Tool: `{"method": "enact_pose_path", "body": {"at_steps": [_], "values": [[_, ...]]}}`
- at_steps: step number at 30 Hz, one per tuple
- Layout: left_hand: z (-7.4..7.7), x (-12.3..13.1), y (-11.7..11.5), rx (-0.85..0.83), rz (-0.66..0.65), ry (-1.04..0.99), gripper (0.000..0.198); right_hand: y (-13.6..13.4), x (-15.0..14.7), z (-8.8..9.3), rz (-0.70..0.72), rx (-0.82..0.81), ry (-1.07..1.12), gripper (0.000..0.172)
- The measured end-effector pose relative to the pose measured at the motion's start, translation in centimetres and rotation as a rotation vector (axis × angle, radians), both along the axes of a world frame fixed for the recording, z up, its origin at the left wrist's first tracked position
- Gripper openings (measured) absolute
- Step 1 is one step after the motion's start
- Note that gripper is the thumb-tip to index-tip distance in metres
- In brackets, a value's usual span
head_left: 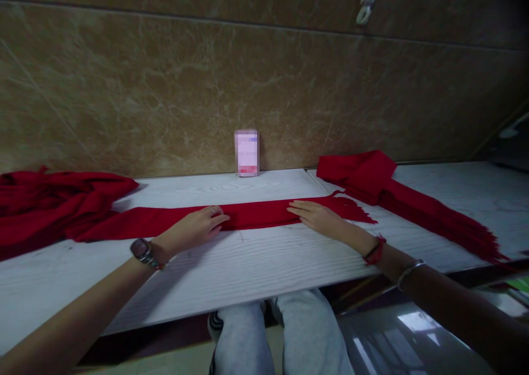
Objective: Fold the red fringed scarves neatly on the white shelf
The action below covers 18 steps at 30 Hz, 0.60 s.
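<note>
A long red scarf [256, 214] lies flat in a narrow folded strip on the white wood-grain table [248, 265], its fringed end at the right. My left hand [202, 224] rests on the strip left of its middle, fingers slightly bent and apart, holding nothing. Near the fringed end, my right hand [316, 217] lies flat on the cloth with its fingers stretched out. At the far left the strip runs into a crumpled heap of red cloth [53, 207]. Another folded red scarf [413, 204] with a fringe lies at the right.
A phone [247, 153] with a blurred screen leans upright against the brown marbled wall [165, 88]. A white fixture [366, 6] is on the wall at the upper right. The table's front edge runs just above my knees.
</note>
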<state>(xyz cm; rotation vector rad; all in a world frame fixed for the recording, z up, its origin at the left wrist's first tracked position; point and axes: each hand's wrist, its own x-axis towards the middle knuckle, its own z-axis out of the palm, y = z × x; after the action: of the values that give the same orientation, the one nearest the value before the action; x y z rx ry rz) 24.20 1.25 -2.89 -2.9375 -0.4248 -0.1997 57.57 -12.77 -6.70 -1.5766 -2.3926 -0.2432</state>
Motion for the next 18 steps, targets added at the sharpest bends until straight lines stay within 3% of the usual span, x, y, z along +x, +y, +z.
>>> {"method": "enact_pose_path", "body": {"at_steps": [3,7,14,18], "values": [[0.6,1.8,-1.0,0.046,0.017,0.063,0.028,0.8,-0.8,-0.3,-0.003,-0.038,0.022,0.044],[0.5,1.9,-1.4,0.070,0.040,0.009,0.028,0.8,-0.6,-0.7,-0.048,-0.096,0.147,0.045],[-1.6,0.8,-0.7,-0.231,-0.052,-0.050,0.036,-0.1,0.1,-1.0,-0.010,-0.259,0.063,0.045],[-0.9,0.3,-0.8,-0.334,-0.101,0.023,0.046,-0.2,0.0,-0.6,0.007,-0.242,-0.037,0.049]]}}
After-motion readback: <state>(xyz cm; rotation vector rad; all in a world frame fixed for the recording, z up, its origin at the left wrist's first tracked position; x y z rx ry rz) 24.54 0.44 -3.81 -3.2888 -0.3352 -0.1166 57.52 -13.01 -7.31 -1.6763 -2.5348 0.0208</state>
